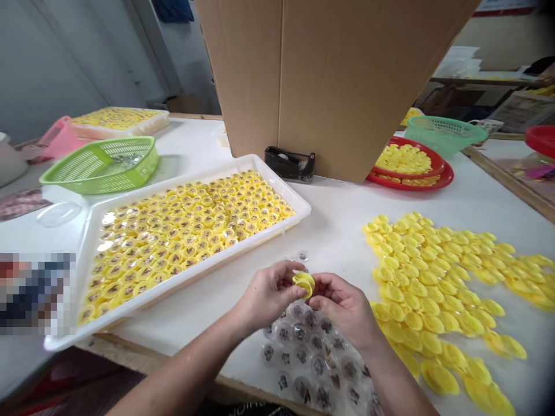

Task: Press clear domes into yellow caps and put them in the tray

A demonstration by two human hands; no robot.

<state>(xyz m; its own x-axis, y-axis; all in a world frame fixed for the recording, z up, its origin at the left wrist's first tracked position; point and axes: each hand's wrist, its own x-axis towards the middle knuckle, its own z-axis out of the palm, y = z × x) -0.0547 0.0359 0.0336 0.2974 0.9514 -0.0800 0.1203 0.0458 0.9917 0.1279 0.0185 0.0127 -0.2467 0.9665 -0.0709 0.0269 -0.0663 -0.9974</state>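
Note:
My left hand (pixel 271 292) and my right hand (pixel 340 303) meet over the white table, with a small round yellow piece (pixel 304 283) pinched between their fingertips. Below them lie clear round discs with small dark prints (pixel 318 364), partly covered by my right forearm. To the right, many loose yellow round pieces (pixel 433 289) are spread on the table. On the left, a white tray (pixel 182 276) holds rows of yellow pieces with printed discs in them.
A black tape dispenser (pixel 289 164) stands before a large cardboard box (pixel 329 75). Red plates (pixel 446 176) with yellow pieces and a green basket (pixel 446 133) are at back right. A light green basket (pixel 99 176), a pink scoop (pixel 60 138) and another filled tray (pixel 147 125) are at back left.

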